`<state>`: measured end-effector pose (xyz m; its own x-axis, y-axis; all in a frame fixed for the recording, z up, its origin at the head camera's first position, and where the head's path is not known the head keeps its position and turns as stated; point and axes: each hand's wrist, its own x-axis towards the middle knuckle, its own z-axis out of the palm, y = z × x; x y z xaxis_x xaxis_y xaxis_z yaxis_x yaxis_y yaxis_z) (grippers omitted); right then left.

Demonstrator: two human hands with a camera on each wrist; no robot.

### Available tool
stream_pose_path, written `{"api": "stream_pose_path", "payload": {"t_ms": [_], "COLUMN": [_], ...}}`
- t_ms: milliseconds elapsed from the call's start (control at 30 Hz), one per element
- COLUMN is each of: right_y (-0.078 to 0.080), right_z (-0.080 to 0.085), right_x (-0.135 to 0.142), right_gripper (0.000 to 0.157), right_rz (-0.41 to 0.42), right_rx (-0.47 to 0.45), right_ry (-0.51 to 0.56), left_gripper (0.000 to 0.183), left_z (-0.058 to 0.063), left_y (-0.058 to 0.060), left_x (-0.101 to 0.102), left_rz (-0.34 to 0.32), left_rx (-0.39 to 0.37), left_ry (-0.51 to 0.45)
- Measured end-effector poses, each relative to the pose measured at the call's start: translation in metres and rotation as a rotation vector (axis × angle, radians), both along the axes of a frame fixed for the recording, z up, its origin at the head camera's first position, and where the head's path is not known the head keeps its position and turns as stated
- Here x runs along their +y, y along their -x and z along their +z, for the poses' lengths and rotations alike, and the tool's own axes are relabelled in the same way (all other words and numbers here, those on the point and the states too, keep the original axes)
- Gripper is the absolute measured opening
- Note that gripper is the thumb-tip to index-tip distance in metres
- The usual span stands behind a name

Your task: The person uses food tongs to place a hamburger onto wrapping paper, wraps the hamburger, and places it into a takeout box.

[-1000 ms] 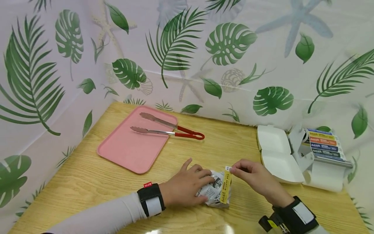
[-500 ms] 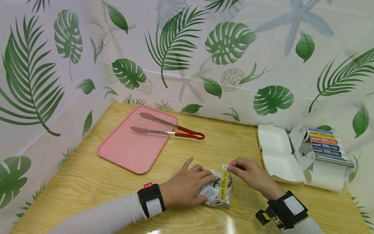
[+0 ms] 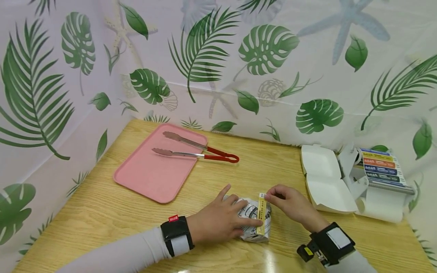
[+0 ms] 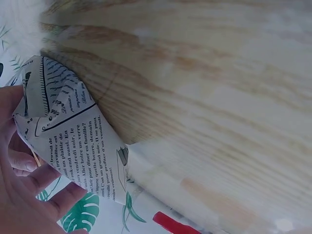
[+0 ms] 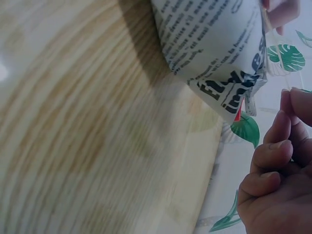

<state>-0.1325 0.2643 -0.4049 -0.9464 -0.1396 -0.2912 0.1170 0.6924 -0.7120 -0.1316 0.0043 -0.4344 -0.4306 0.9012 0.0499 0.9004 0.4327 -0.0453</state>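
A small package wrapped in newspaper-print paper [image 3: 252,211] sits on the table at the front middle; its printed side fills much of the right wrist view. Across its right part runs a yellow label strip [image 3: 261,207]. My left hand [image 3: 222,220] rests on the package with fingers spread, one straight finger pressing the lower part of the strip. My right hand [image 3: 293,204] pinches the white upper end of the strip between thumb and finger. In the right wrist view its other fingers [image 5: 265,156] are curled beside the package.
A pink tray [image 3: 146,174] lies at the back left with red-handled tongs [image 3: 222,155] partly over it. At the right, an open white foam box [image 3: 327,189] stands beside a dispenser with coloured label strips [image 3: 382,167]. A leaf-print cloth [image 3: 218,57] backs the table.
My left hand has moved slightly right, and one finger now reaches onto the yellow label strip. The right hand, still pinching its end, has shifted a little left.
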Motion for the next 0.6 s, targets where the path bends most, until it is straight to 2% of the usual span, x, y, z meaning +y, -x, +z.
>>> {"api": "stream_pose_path", "payload": {"t_ms": [200,333,467,600], "right_y": [0.000,0.000,0.000,-0.001], "right_z": [-0.007,-0.013,-0.017,-0.020], "right_x": [0.004,0.005,0.006,0.006], "right_gripper": [0.034,0.029,0.022,0.013], "right_rz": [0.013,0.023,0.058,0.109], "right_rx": [0.007,0.025,0.101,0.236], "right_ry": [0.000,0.000,-0.026,-0.079], "left_gripper": [0.053,0.052,0.051,0.049], "left_z": [-0.001,-0.004,-0.007,-0.006], "left_y": [-0.001,-0.001,-0.001,-0.001], "left_x": [-0.001,-0.001,-0.001,-0.001], "left_rz": [-0.018,-0.033,-0.054,-0.076], "left_rx": [0.064,0.106,0.142,0.180], "left_ry": [0.007,0.001,-0.031,-0.037]}}
